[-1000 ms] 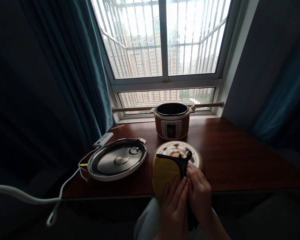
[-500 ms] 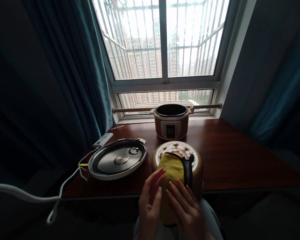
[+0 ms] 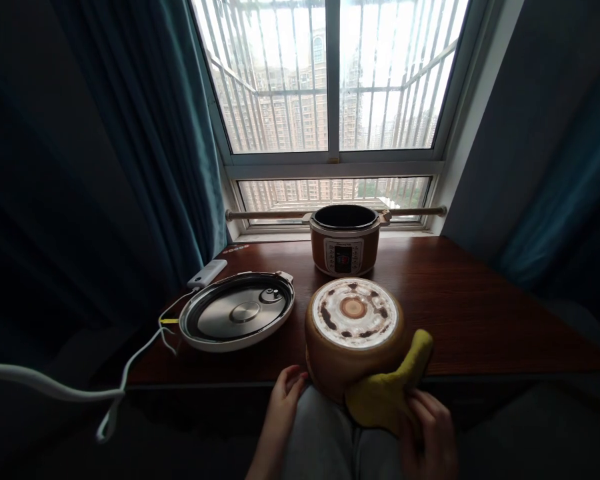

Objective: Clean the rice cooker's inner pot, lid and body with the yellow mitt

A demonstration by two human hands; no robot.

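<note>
An upturned brown inner pot (image 3: 325, 370) leans over the table's front edge above my lap. Its pale round base (image 3: 375, 327), marked with dark brown patches, faces up. My left hand (image 3: 286, 390) is at the pot's left side, fingers loosely bent and apart; the fingertips reach its wall, but I cannot tell how firmly they touch. In my right hand (image 3: 427, 427) is a yellow cleaning cloth (image 3: 380, 400), gripped at its right side. The cloth lies against the pot's lower right side, one end sticking up.
Behind the pot stands an electric pressure cooker body (image 3: 345, 250) with a control panel. To the left its lid (image 3: 245, 312) lies with the steel inside up. A white power strip (image 3: 207, 273) and white cable (image 3: 130, 370) are farther left on the wooden table (image 3: 460, 307).
The yellow cloth has come off the pot's base and moved down to its right side with my right hand. My left hand has shifted left and down to the pot's side.
</note>
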